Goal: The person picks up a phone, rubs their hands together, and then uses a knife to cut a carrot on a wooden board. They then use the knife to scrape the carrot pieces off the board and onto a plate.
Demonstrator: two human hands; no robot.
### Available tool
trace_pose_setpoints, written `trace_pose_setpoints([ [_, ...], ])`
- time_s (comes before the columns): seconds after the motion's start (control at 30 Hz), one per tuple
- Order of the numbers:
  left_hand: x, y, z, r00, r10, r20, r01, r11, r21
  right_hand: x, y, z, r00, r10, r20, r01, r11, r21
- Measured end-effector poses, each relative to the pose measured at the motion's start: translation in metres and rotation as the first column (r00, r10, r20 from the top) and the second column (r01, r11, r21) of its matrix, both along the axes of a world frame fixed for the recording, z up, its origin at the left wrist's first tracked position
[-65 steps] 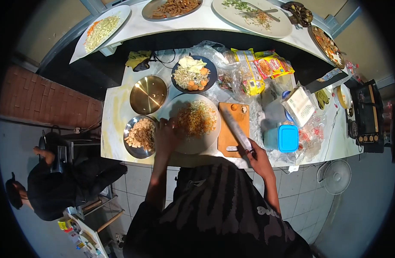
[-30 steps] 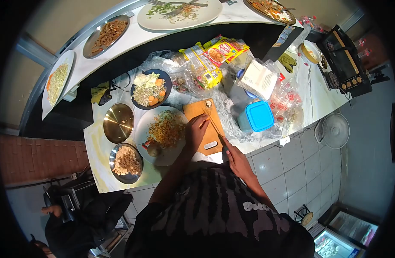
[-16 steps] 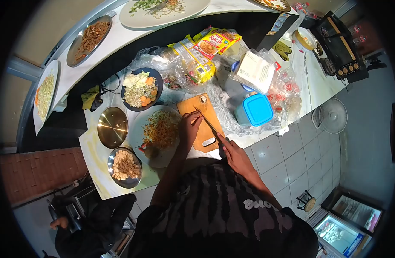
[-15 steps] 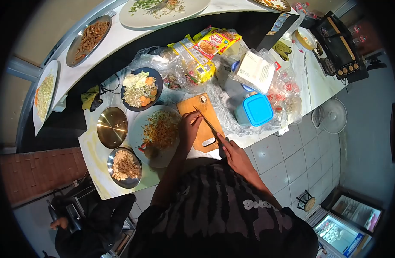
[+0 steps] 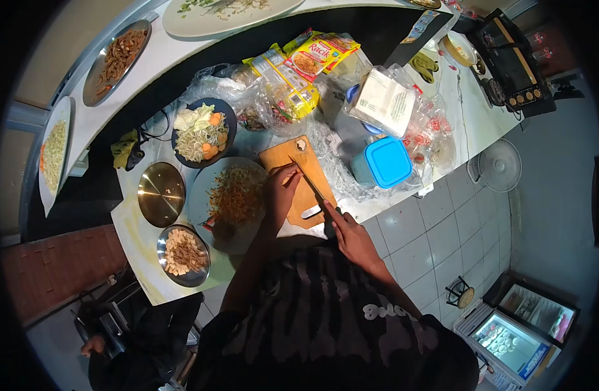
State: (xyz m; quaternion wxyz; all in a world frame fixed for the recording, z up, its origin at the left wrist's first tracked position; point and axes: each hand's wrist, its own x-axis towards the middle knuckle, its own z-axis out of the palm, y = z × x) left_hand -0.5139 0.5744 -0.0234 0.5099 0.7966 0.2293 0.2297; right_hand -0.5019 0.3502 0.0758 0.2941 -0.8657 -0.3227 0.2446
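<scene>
Both of my forearms reach forward from my dark patterned shirt and meet over the wooden cutting board [image 5: 298,179] at the near edge of the desk [image 5: 138,225].

My right hand [image 5: 347,229] is curled tight around the handle of a knife [image 5: 310,184], knuckles up. The blade runs away from the hand, up and to the left across the board, and its tip ends close to the fingertips of my other hand.

My left hand [image 5: 280,192] lies on the left part of the board with the fingers bent down, pressing on something small and pale orange right beside the blade; I cannot tell what that piece is, nor whether the fingers pinch it or only pin it.

Just left of the left hand, touching the board's edge, sits a pale plate [image 5: 205,195] heaped with shredded orange and yellow food. Beyond that plate is a dark bowl [image 5: 226,122] of cut vegetables. Further left of the hand are a golden lid [image 5: 160,194] and, nearer me, a steel bowl [image 5: 182,251] of tan chunks. To the right of the board, past crumpled clear plastic, stands a blue-lidded box [image 5: 389,161].
</scene>
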Motion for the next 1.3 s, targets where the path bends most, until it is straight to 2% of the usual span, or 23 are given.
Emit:
trace_pose_setpoints([
  [0.03,0.001,-0.002,-0.002,1.0,0.003,-0.007,-0.003,1.0,-0.005,0.0,0.0,0.001,1.0,-0.004,-0.005,0.004,1.0,0.02],
  [0.1,0.003,-0.003,-0.004,0.996,0.044,0.077,-0.026,0.975,-0.223,-0.001,0.0,0.001,1.0,-0.005,-0.015,0.005,1.0,0.022],
  [0.13,0.002,-0.002,-0.005,0.997,0.042,0.069,-0.025,0.975,-0.223,-0.002,0.0,0.0,1.0,-0.009,-0.015,0.01,1.0,0.027],
  [0.23,0.0,0.0,-0.004,0.999,0.024,0.044,-0.017,0.988,-0.152,-0.002,0.001,0.0,0.999,-0.018,-0.027,0.018,1.0,-0.007],
  [0.3,0.0,0.002,0.0,0.998,0.004,0.058,-0.01,0.994,0.108,-0.002,0.001,0.0,0.999,-0.022,-0.028,0.022,1.0,-0.003],
  [0.5,0.002,0.001,0.005,0.993,-0.034,0.115,0.005,0.971,0.239,0.0,0.002,0.001,0.999,-0.029,-0.039,0.029,1.0,-0.01],
  [0.57,0.002,0.0,0.005,0.994,-0.031,0.109,0.006,0.976,0.217,0.0,0.003,0.001,0.998,-0.032,-0.051,0.031,0.999,-0.03],
  [0.77,0.002,0.002,0.007,0.995,-0.055,0.089,0.035,0.978,0.206,0.002,0.003,-0.004,0.999,-0.031,-0.043,0.035,0.995,0.088],
  [1.07,0.0,0.002,0.005,0.994,-0.064,0.091,0.04,0.967,0.251,-0.001,0.011,-0.003,0.994,-0.017,-0.105,0.012,0.999,-0.05],
  [1.13,0.001,0.002,0.004,0.992,-0.065,0.107,0.037,0.968,0.248,-0.002,0.014,-0.005,0.997,0.018,-0.079,-0.031,0.986,-0.163],
  [1.3,0.0,0.004,0.003,0.995,-0.075,0.064,0.057,0.965,0.256,-0.005,0.018,-0.008,0.999,0.022,-0.032,-0.027,0.987,-0.157],
])
